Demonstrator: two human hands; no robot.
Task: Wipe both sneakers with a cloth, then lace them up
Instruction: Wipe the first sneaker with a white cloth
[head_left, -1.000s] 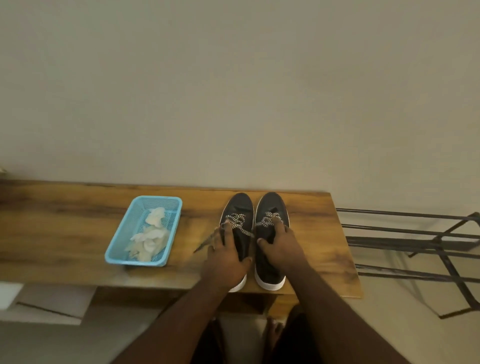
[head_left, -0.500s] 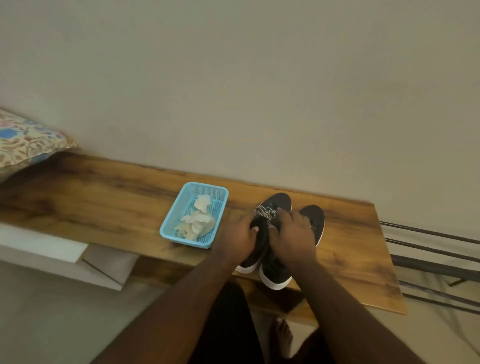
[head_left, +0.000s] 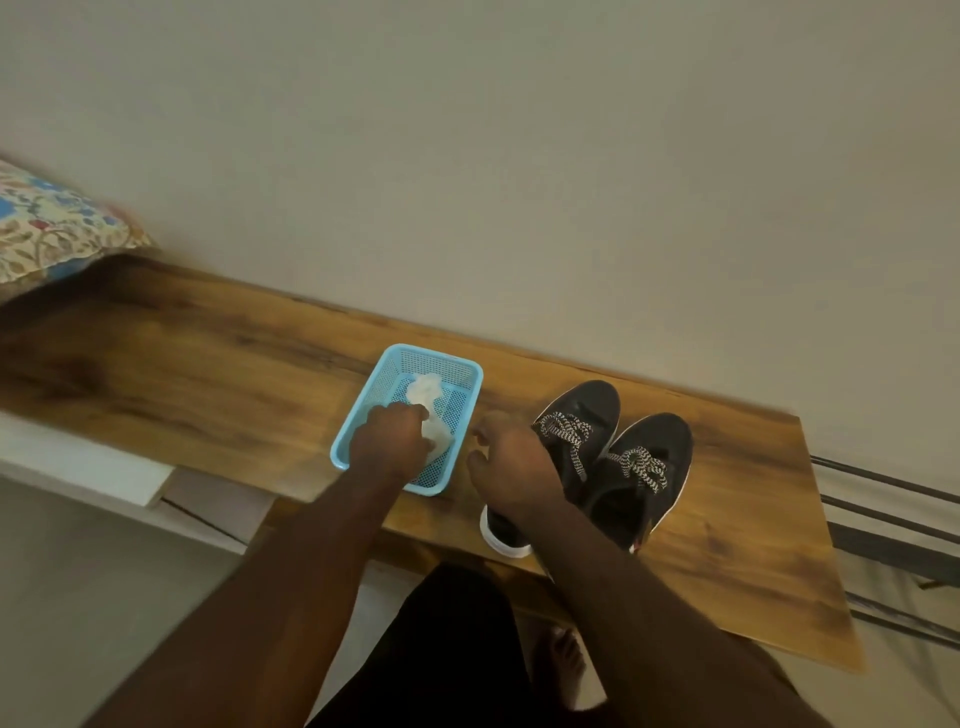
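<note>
Left hand (head_left: 390, 440) reaches into the light-blue plastic mesh basket (head_left: 363, 415) mid-counter, fingers curled on the crumpled white cloth (head_left: 427, 396) inside. Right hand (head_left: 511, 470) grips the left black sneaker (head_left: 582, 415) near its speckled laces. Second black sneaker (head_left: 657, 457) touches it, toward the right end of the wooden counter (head_left: 208, 374).

One head-worn camera looks forward and down — close over the tabletop (head_left: 208, 374), facing the wall (head_left: 519, 156).

no readable text, no labels, no brand marks, no numbers on anything in view
</note>
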